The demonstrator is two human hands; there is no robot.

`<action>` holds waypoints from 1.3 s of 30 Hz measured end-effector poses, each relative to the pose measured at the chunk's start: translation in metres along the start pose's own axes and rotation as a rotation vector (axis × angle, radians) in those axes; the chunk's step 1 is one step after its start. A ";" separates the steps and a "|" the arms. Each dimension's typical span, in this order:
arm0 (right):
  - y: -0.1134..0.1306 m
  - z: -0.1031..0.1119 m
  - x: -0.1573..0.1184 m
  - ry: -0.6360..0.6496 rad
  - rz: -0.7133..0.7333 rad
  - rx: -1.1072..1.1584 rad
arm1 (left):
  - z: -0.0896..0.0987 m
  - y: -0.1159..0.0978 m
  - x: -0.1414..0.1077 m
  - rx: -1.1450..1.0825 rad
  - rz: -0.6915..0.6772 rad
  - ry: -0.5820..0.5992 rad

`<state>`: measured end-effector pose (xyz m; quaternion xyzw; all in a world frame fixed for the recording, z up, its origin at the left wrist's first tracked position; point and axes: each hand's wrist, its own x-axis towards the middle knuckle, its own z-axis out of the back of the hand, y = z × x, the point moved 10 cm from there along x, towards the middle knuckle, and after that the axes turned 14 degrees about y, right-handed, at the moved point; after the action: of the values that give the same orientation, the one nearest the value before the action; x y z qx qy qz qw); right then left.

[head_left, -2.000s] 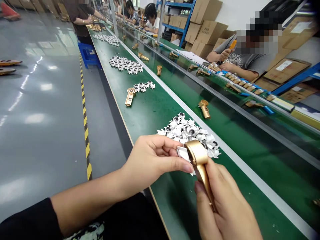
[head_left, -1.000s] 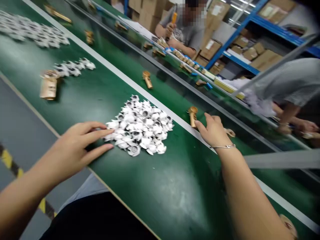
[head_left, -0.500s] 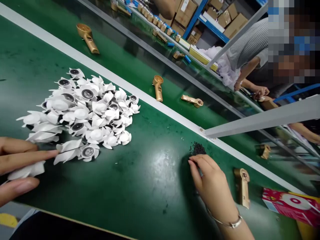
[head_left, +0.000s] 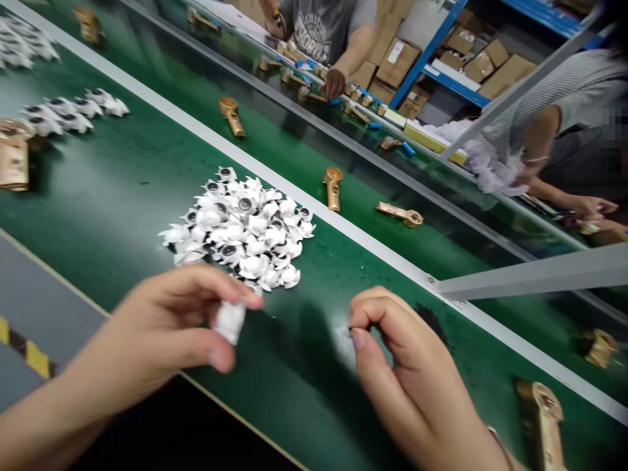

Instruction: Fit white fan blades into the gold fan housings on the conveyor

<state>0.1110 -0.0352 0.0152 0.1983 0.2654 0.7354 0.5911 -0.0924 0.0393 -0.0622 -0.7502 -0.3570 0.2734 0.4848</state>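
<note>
My left hand holds a small white fan blade between thumb and fingers, in front of a heap of white fan blades on the green bench. Facing it, my right hand is closed in a pinch. A tiny black part barely shows at its fingertips. Partly hidden behind that hand lies a small pile of black bits. The two hands are apart, both above the bench top.
Gold handheld fan bodies lie along the belt, among them one body and another; one more body is at lower right. A grey post rises at right. White blades stand in rows at left. Two co-workers sit across.
My left hand has come rightward from the heap's edge with a fan blade. My right hand has lifted from the black pile, pinching, and turned toward the left. The view has shifted left.
</note>
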 end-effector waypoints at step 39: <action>-0.108 0.096 0.109 -0.286 -0.244 -0.373 | -0.038 -0.030 0.019 -0.072 -0.288 -0.104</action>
<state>0.2268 0.1034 0.0201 0.1542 0.0610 0.6593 0.7333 -0.0605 0.0421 -0.0215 -0.6928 -0.4953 0.2265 0.4727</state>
